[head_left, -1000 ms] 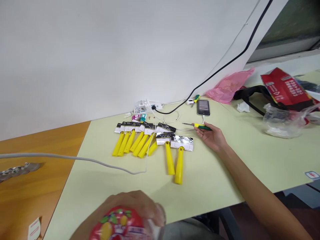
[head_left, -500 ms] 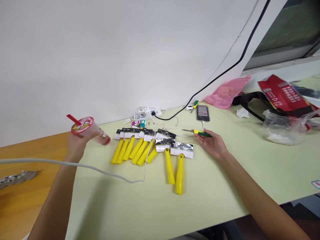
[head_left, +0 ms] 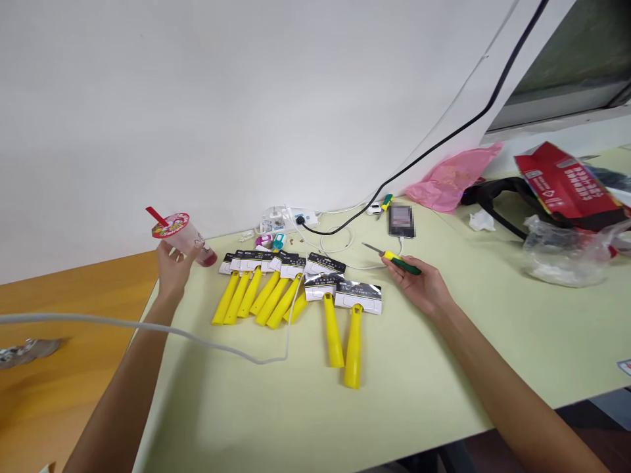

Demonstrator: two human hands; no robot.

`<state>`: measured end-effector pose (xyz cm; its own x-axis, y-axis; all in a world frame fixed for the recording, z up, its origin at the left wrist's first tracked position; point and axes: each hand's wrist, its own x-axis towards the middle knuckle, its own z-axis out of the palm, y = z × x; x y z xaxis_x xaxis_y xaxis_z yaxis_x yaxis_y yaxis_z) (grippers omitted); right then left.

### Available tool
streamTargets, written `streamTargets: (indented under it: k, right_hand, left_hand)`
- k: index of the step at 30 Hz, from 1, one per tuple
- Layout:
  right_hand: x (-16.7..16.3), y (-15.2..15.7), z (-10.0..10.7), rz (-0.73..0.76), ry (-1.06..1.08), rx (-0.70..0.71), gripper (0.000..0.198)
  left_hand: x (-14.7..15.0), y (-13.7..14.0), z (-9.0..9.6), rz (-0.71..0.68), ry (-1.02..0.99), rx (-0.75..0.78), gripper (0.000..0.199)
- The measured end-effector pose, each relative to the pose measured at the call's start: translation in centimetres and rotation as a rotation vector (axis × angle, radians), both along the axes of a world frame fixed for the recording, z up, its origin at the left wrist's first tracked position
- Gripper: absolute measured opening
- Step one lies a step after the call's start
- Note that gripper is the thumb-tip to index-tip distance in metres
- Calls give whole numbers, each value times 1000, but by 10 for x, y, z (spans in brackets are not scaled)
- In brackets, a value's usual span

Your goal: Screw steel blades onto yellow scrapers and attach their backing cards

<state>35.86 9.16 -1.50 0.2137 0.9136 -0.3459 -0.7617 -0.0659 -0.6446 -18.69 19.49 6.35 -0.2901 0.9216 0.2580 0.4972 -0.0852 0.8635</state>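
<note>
My left hand (head_left: 173,270) has its thumb and fingers around a clear plastic drink cup (head_left: 188,238) with a printed lid and a red straw. The cup's base, with some red drink in it, is at the back left of the table near the wall. In my right hand (head_left: 422,284) is a screwdriver (head_left: 401,263) with a green and yellow handle, its thin shaft pointing left. Between my hands lie several yellow handles (head_left: 353,348) attached to black-and-white cards (head_left: 358,297). Most are bunched at the left; two lie apart, closer to me.
A power strip (head_left: 308,217) with a black cable (head_left: 438,148) lies along the wall. Behind my right hand are a phone-like device (head_left: 401,220) and another small screwdriver (head_left: 388,202). Pink plastic (head_left: 456,177), a red package (head_left: 572,184) and clear plastic (head_left: 559,256) lie right. A white cable (head_left: 197,338) crosses in front.
My left hand and the cup have moved right and slightly away from me, over the table's back left. The screwdriver in my right hand has tilted, its tip now higher.
</note>
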Motion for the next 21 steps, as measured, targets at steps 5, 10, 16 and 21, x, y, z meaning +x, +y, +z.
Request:
streamTargets:
  k: [5, 10, 16, 21]
  right_hand:
    - [-6, -4, 5, 30, -131, 87, 21]
    - [-27, -33, 15, 100, -552, 120, 41]
    - [-83, -107, 20, 235, -1254, -21, 64]
    - [-133, -121, 17, 236, -1524, -29, 47]
  left_hand:
    - [26, -58, -42, 10, -6, -222, 83]
    - [33, -84, -69, -242, 230, -264, 84]
    - [34, -86, -89, -347, 331, -107, 80]
    - [43, -91, -99, -384, 430, -10, 81]
